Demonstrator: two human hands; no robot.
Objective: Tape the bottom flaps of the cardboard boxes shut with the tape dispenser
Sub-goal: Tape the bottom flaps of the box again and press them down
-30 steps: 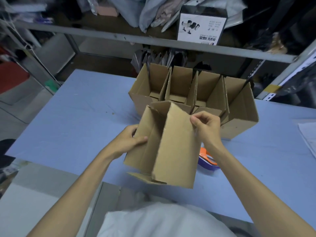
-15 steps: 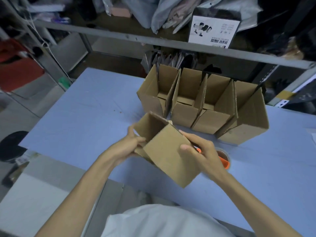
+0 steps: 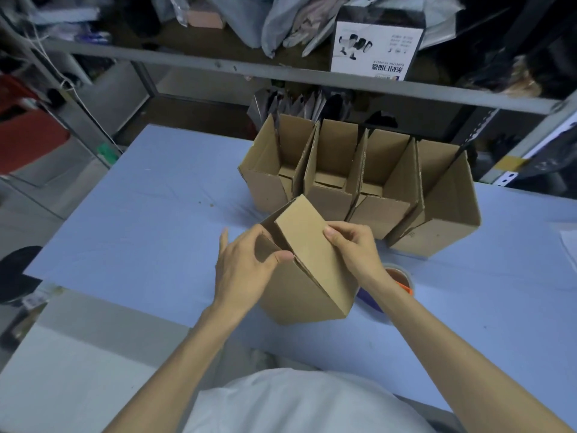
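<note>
- Compared with half a second earlier, the box in hand (image 3: 299, 285) had gone from tilted corner-down to sitting squarer, with its big flap (image 3: 312, 245) swung over the upturned end.
- Biggest thing first: the blue tabletop (image 3: 140, 214) carried everything. The work was going on close to its near edge, roughly mid-width.
- Next, the row of four boxes (image 3: 331, 198) stood side by side along the far edge, open ends up. Their bottoms faced down, so I couldn't tell whether any were taped.
- The box in hand showed no tape at all. My guess is it was at the folding stage, with the flaps not all down and the taping itself left to do.
- The left hand (image 3: 243, 270) gripped the box's left side, thumb hooked over the small flap's edge and fingers reaching round behind.
- The right hand (image 3: 356, 248) pinched the big flap's right edge, thumb on top and fingers curled under.
- Smallest: the tape dispenser (image 3: 401, 279) lay on the tabletop just right of the box, partly hidden under the right wrist. Nobody was touching it.
- Whether the box rested on the tabletop or hung just above it, I couldn't tell.
</note>
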